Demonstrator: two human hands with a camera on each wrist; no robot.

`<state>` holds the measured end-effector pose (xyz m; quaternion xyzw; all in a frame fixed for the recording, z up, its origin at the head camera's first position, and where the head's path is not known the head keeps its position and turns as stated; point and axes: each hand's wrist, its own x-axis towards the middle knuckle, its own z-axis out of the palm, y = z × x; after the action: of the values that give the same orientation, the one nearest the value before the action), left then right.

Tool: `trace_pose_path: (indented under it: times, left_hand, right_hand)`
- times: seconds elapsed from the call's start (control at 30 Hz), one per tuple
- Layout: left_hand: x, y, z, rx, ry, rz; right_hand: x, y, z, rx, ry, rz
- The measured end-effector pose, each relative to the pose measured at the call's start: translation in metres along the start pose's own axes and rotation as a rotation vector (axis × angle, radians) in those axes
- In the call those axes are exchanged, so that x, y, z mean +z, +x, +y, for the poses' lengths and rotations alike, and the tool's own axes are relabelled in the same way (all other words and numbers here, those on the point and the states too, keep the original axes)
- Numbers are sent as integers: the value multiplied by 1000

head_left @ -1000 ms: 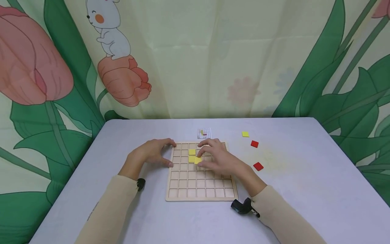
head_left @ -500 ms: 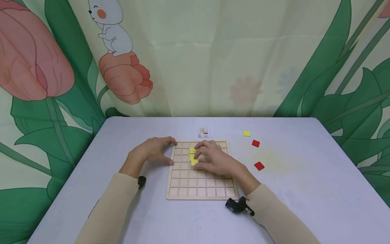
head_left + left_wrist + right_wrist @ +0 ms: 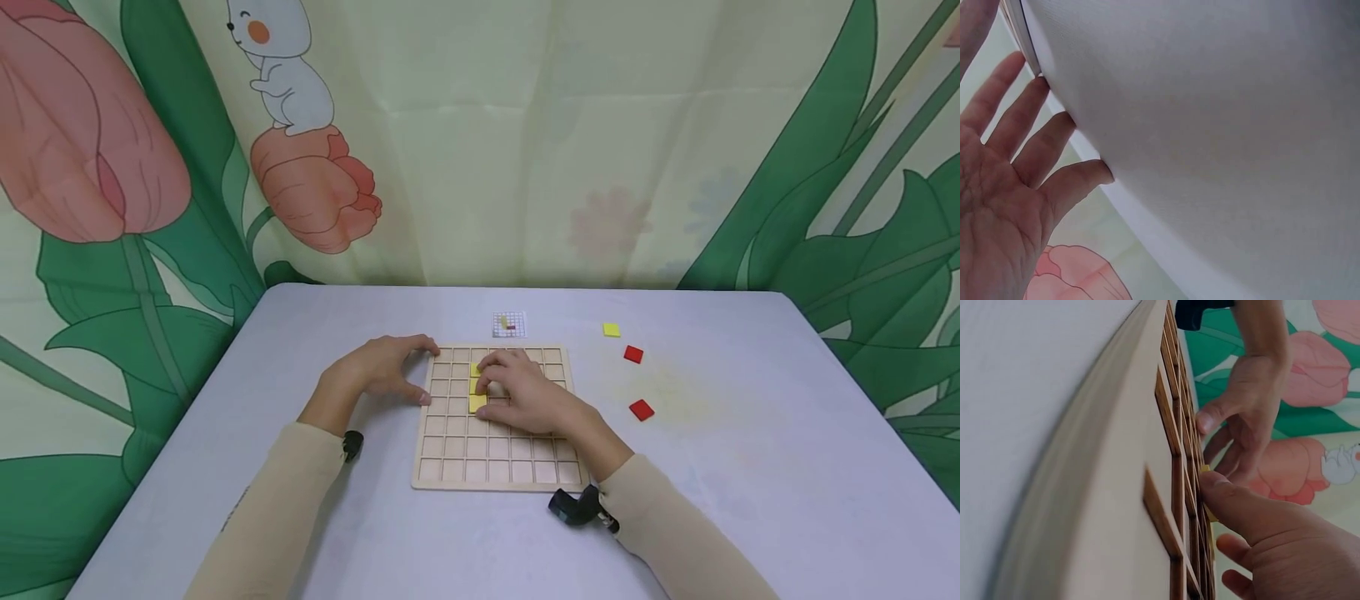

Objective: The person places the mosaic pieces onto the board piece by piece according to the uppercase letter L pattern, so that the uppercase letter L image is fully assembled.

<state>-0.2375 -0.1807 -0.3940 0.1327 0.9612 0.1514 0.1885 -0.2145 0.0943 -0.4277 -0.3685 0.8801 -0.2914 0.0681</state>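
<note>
the lowest yellow tile (image 3: 477, 404) now lines up under two others (image 3: 473, 386) on the wooden grid (image 3: 453, 448), seemingly extending their column, the right hand (image 3: 528, 396) narrowed, thumb touching it, pinch unclear, the left hand (image 3: 384, 367) spread wide at the grid's edge.

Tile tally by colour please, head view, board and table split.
Yellow tiles on the board: 3
Yellow tile on the table: 1
Red tiles on the table: 2
Total visible: 6
</note>
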Motion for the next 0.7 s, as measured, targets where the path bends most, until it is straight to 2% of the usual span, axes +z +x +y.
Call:
trace_pose_path:
  times: [0.57,0.7]
  left_hand:
    - [-3,1,-1,15,-5,-5]
    - [-2,1,-1,11,-11,-11]
  right_hand:
    - [-2,1,-1,24,26,-7]
    - [-6,-2,0,24,91,-1]
